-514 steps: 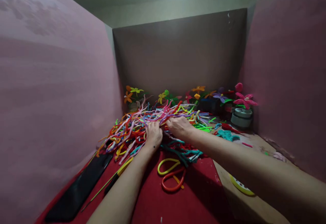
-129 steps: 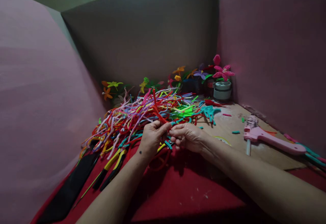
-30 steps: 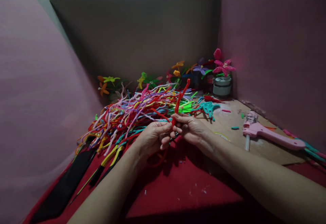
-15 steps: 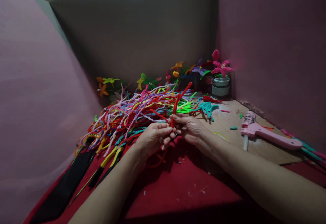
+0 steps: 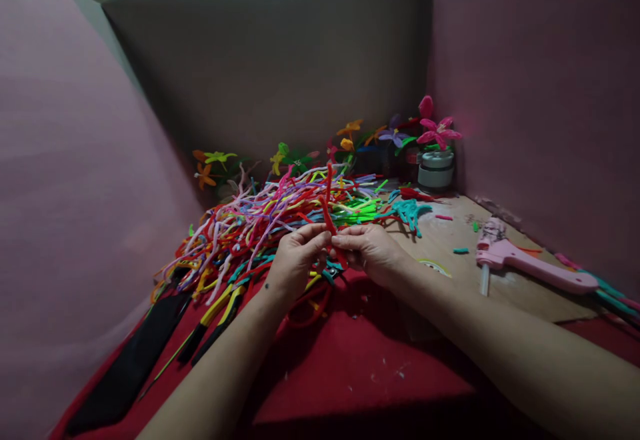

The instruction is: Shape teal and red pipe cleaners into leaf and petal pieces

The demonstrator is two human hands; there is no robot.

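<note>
Between my two hands is a red pipe cleaner, bent or doubled, with its ends standing up. My left hand pinches it from the left between thumb and fingers. From the other side my right hand pinches it too, fingertips close to the left ones. Just behind lies a large heap of many-coloured pipe cleaners. Below my hands, partly covered by them, red-handled scissors rest on the red cloth.
Yellow-and-black pliers and a black flat item lie at left. A pink glue gun rests on a brown board at right. Pipe-cleaner flowers line the back, beside a grey-green jar. Pink walls flank both sides.
The red pipe cleaner has shifted left and stands more upright, its ends now apart. My hands have turned and come level, uncovering more of the scissors beneath them.
</note>
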